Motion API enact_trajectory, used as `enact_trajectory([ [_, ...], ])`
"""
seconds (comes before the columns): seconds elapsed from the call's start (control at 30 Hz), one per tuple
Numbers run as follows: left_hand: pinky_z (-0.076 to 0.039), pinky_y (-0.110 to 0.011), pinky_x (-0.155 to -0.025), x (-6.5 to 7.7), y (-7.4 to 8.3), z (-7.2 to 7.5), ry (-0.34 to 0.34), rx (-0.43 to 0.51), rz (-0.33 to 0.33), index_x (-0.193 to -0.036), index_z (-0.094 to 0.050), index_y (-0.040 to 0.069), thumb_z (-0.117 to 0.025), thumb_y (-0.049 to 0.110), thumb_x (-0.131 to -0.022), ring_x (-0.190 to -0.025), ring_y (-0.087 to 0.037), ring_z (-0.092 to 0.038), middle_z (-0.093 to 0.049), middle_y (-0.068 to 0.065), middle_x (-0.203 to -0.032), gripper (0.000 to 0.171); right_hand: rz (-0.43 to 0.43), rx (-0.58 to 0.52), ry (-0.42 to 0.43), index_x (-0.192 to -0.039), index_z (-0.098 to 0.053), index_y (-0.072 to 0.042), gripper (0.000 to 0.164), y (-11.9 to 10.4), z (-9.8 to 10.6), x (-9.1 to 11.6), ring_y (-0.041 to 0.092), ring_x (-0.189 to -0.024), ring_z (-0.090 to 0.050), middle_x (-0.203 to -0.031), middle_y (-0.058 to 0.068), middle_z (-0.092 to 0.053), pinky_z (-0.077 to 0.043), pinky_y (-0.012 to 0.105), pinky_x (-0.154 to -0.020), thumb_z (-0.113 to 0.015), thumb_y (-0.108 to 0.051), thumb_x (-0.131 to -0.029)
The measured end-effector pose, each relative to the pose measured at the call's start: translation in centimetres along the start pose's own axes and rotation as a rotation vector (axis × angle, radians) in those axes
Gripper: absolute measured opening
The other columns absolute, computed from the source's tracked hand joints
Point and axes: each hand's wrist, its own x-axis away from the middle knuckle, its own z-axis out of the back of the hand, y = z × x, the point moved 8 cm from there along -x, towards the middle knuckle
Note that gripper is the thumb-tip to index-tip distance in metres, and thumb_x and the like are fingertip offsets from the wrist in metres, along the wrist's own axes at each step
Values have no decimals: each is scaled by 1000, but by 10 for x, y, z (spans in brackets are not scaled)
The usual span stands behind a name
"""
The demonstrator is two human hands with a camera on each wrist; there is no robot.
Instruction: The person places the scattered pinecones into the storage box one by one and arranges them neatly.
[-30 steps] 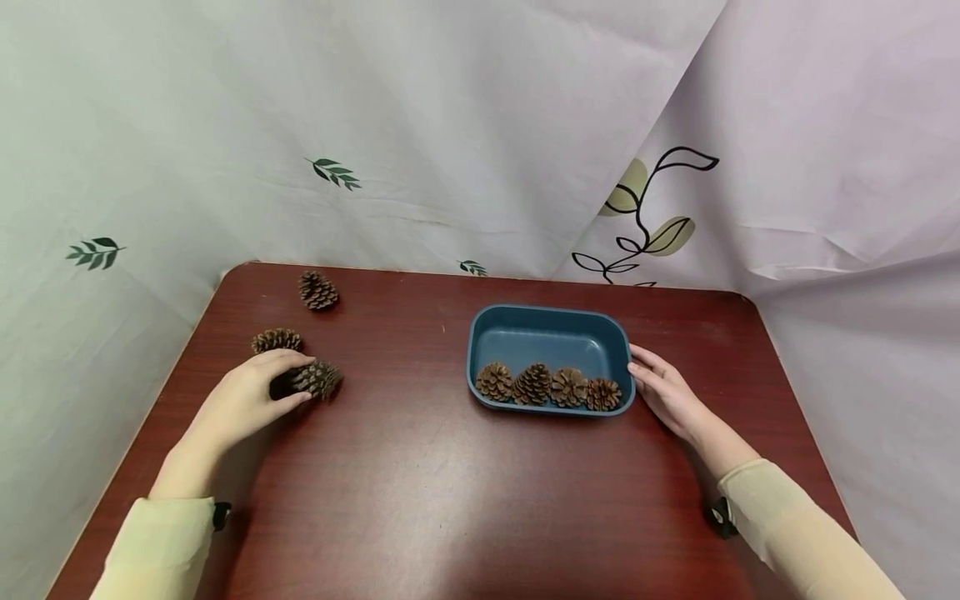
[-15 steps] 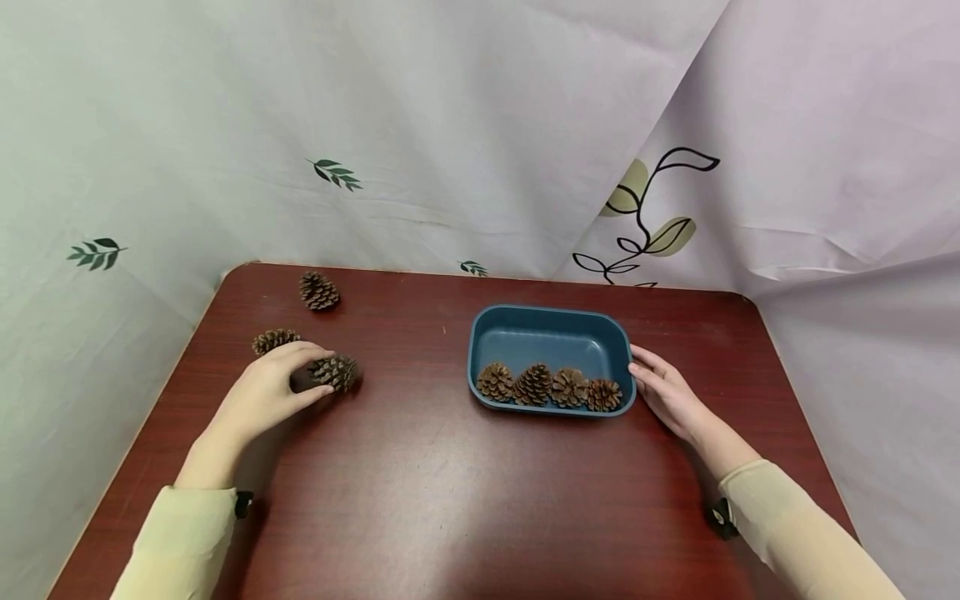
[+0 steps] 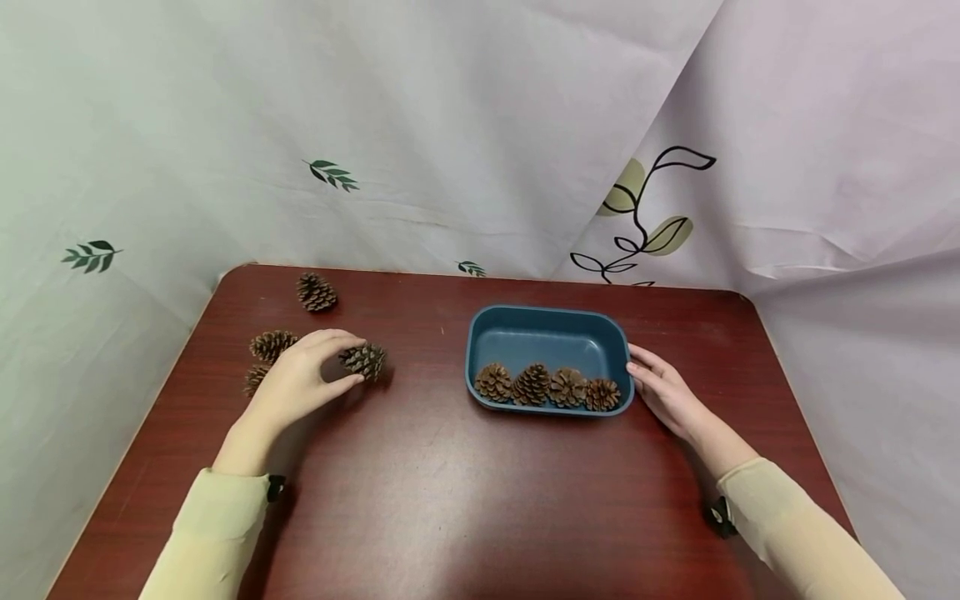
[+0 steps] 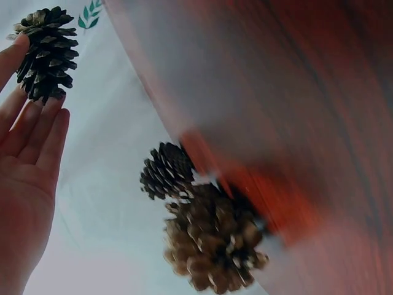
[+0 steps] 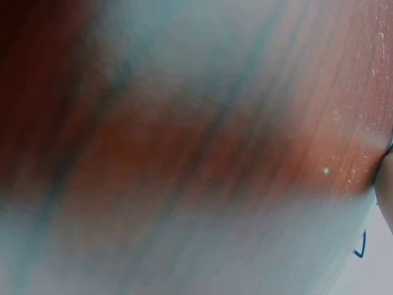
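My left hand (image 3: 303,379) pinches a dark pine cone (image 3: 363,361) between thumb and fingers, over the left part of the table. In the left wrist view, the held pine cone (image 4: 48,55) sits at the fingertips of the left hand (image 4: 27,163). My right hand (image 3: 670,396) lies along the right end of a blue rectangular bin (image 3: 551,312), its fairly straight fingers touching the outer wall. Several brown pine cones (image 3: 532,384) line the near side inside that bin. Only a sliver of the right hand (image 5: 385,184) enters the right wrist view.
Three loose pine cones stay at the left: one near the back edge (image 3: 316,292), another (image 3: 273,344) beside my left hand, and a third (image 3: 256,380) partly hidden behind it. The dark red table (image 3: 465,492) meets a pale patterned curtain (image 3: 450,150) behind.
My left hand has carried its pine cone rightward and slightly toward the back, uncovering another pine cone behind the hand. The right hand and the bin have stayed in place.
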Motion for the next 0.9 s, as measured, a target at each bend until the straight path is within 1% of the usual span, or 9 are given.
enact_trajectory([
  [0.2,-52,-49,-101,-10,9,-5,24,29,-34,-123,-75,5,-93,6,-78,-115,-33,-68,-75,-12,-119,48,20,-11,-4,-160,-37,-2,47,0,1,-2,-9,-127,-60,-137,-21,-64,-47,8,-106,-45,-11,-115],
  [0.43,-54,-50,-103,-26,21,-12,15,58,-51,-125,-74,7,-93,10,-80,-116,-30,-66,-73,-10,-122,48,37,-21,-16,-157,-44,-9,42,0,1,-2,-9,-128,-61,-138,-21,-65,-47,8,-106,-45,-11,-115],
  [0.67,-52,-47,-107,-45,39,-19,32,104,-98,-124,-74,7,-93,11,-81,-118,-29,-65,-71,-10,-123,47,37,-28,-12,-155,-45,-10,40,0,1,-2,-8,-128,-61,-137,-20,-66,-47,8,-106,-44,-10,-115],
  [0.9,-52,-46,-108,-63,55,-28,18,159,-128,-126,-74,8,-91,13,-84,-121,-27,-65,-70,-8,-125,46,33,-29,-10,-157,-44,-8,42,0,0,-2,-8,-128,-61,-137,-20,-66,-48,8,-106,-45,-11,-115],
])
